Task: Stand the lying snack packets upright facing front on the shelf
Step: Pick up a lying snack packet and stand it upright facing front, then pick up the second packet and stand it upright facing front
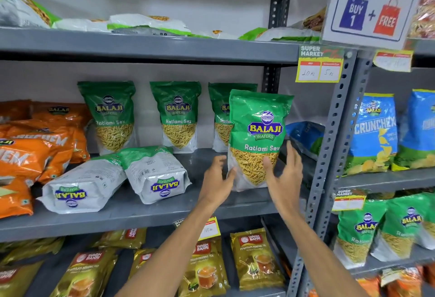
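A green Balaji Ratlami Sev packet (257,132) stands upright, facing front, near the right end of the grey middle shelf (141,214). My left hand (217,176) is at its lower left edge and my right hand (286,174) at its lower right. Both have fingers spread, and only the thumbs touch the packet. Two more packets lie flat to the left, backs up, white bottoms toward me: one (82,183) and another (160,174). At the back stand upright packets (110,115), (177,114) and a third (220,108), partly hidden by the front one.
Orange snack packets (35,146) are piled at the shelf's left end. A blue packet (306,136) lies by the grey upright post (329,146). Tea packets (256,256) fill the shelf below. The right-hand rack holds blue Crunchex bags (374,132). An offer sign (372,7) hangs top right.
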Motion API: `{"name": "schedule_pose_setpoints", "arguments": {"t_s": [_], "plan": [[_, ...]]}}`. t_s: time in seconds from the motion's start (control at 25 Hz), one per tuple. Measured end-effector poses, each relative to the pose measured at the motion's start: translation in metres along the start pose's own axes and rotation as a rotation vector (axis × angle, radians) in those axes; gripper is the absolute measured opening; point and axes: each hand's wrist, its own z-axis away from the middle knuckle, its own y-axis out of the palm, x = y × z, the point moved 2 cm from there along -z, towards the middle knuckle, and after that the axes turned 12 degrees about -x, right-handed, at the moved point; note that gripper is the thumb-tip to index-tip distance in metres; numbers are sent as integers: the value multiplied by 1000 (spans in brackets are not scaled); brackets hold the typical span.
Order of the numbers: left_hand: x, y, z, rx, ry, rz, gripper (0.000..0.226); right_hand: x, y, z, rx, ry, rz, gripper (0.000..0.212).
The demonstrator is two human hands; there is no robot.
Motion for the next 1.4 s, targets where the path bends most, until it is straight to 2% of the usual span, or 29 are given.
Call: {"name": "schedule_pose_setpoints", "arguments": {"t_s": [0.04, 0.08, 0.16, 0.24, 0.32, 0.4, 0.48, 0.52, 0.56, 0.64, 0.72, 0.88, 0.96, 1.04, 1.2, 1.4], "plan": [[-6, -14, -1, -48, 75, -24, 41, 10, 1, 6, -76, -139, -38, 65], [-11, -32, -3, -114, 144, -42, 42, 22, 6, 11, -79, -246, -99, 55], [-16, -78, -7, -293, 231, -76, 37, 46, 21, 17, 19, -346, -209, 39], [-7, -126, -12, -529, 209, -194, 34, 69, 44, 22, 126, -329, -267, 29], [7, -160, -12, -667, 18, -371, 41, 83, 75, 26, 249, -186, -274, 23], [23, -173, -7, -619, -271, -408, 56, 86, 112, 33, 408, 143, -265, 22], [36, -169, -1, -486, -496, -243, 66, 88, 142, 46, 632, 566, -218, 46], [40, -166, 1, -440, -574, -102, 67, 88, 153, 53, 737, 659, -171, 60], [42, -164, 1, -420, -624, 36, 64, 88, 161, 58, 810, 673, -132, 69], [43, -164, -2, -418, -657, 200, 46, 89, 175, 65, 843, 654, -115, 75], [46, -166, -5, -407, -644, 256, 27, 89, 179, 67, 825, 644, -149, 67], [57, -171, -4, -352, -575, 268, 36, 81, 181, 66, 785, 679, -302, 27], [66, -172, -8, -333, -513, 260, 57, 76, 182, 66, 736, 658, -371, 11], [70, -172, -17, -317, -413, 203, 70, 74, 183, 64, 689, 594, -427, 29], [73, -164, -42, -271, -279, 134, 86, 72, 188, 56, 590, 442, -357, 63], [94, -147, -63, -262, -210, 125, 79, 61, 195, 49, 514, 343, -245, 69]]}}
